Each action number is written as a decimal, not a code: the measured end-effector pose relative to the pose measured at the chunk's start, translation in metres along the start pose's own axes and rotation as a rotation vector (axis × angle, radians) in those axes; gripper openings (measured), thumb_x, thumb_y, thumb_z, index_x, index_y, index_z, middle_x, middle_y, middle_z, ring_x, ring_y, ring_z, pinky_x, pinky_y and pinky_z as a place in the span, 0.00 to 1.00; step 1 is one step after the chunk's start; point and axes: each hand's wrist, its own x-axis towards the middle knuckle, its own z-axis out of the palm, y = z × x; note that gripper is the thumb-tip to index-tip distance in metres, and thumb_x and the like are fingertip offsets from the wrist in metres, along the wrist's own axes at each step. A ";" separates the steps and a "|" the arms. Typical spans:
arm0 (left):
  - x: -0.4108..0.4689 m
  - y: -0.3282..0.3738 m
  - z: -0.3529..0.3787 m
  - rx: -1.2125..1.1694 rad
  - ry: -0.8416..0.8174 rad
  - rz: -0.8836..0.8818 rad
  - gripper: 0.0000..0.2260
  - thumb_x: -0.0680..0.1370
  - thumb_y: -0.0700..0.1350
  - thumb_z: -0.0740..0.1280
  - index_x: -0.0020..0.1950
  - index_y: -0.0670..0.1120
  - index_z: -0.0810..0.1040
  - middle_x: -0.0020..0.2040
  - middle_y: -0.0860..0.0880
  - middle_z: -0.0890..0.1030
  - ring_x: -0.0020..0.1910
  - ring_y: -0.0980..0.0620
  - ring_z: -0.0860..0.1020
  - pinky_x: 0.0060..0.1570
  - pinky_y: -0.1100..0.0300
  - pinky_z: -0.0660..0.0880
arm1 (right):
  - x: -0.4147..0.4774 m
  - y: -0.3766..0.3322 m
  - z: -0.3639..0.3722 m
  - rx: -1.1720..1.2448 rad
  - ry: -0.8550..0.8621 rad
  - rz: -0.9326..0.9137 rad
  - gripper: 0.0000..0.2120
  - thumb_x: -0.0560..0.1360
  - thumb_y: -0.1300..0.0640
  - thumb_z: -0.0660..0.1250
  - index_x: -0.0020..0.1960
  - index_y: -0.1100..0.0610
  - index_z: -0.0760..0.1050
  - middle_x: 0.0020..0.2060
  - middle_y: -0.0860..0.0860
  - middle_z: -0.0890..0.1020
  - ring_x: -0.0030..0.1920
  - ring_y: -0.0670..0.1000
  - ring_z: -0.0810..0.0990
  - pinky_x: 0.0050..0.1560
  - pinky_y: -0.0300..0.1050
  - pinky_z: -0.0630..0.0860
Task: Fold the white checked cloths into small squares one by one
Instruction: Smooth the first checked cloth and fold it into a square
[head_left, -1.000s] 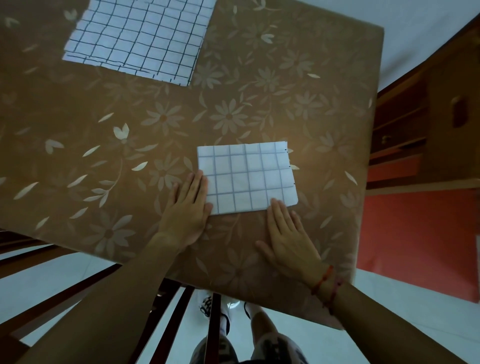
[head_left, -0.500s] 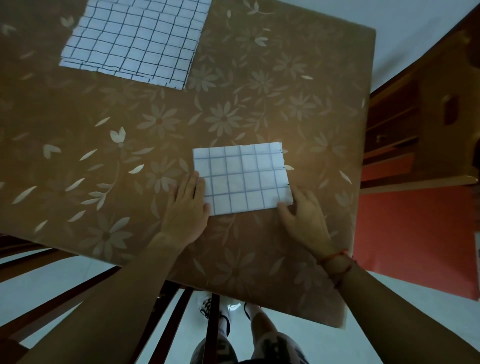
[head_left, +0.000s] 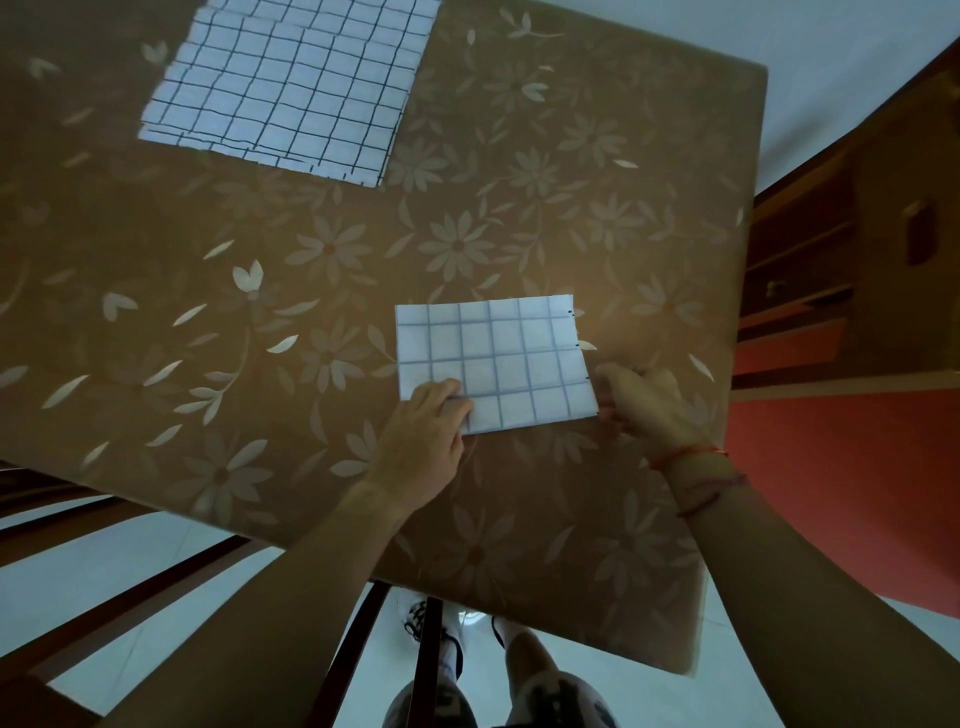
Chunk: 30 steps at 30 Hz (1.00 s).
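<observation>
A folded white checked cloth (head_left: 498, 358) lies flat on the brown flowered table (head_left: 322, 270), near its front right part. My left hand (head_left: 426, 431) rests on the cloth's near left corner, fingers curled over the edge. My right hand (head_left: 641, 402) is at the cloth's near right corner, fingertips pinching the right edge. A larger stack of white checked cloths (head_left: 291, 83) lies spread at the far left of the table, away from both hands.
The table's right edge runs close to the folded cloth. Beyond it stand a wooden cabinet (head_left: 852, 249) and a red floor area (head_left: 841, 493). Dark chair rails (head_left: 156, 571) and my legs (head_left: 498, 675) show below the near edge.
My right hand slid from the cloth's near edge round to its right corner and closed on it. My left hand curled its fingers onto the near left corner.
</observation>
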 end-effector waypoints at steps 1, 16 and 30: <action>0.000 0.000 0.000 0.001 -0.002 0.000 0.14 0.75 0.40 0.67 0.60 0.43 0.76 0.64 0.45 0.73 0.63 0.46 0.71 0.57 0.50 0.74 | 0.000 -0.002 0.001 0.006 -0.004 0.016 0.10 0.66 0.53 0.67 0.40 0.61 0.79 0.26 0.52 0.76 0.24 0.51 0.72 0.27 0.42 0.66; -0.003 0.010 -0.005 0.062 -0.043 -0.053 0.22 0.73 0.51 0.68 0.65 0.44 0.71 0.68 0.45 0.70 0.67 0.46 0.68 0.62 0.49 0.71 | 0.012 -0.001 0.013 -0.023 -0.236 0.049 0.13 0.68 0.56 0.74 0.32 0.59 0.71 0.24 0.55 0.67 0.18 0.48 0.63 0.21 0.35 0.60; 0.002 0.056 0.015 0.113 -0.045 -0.168 0.23 0.75 0.41 0.68 0.70 0.40 0.69 0.66 0.41 0.73 0.65 0.42 0.71 0.58 0.49 0.73 | -0.048 0.009 0.023 0.362 -0.406 0.102 0.13 0.75 0.57 0.69 0.55 0.65 0.77 0.34 0.53 0.81 0.32 0.51 0.82 0.31 0.41 0.74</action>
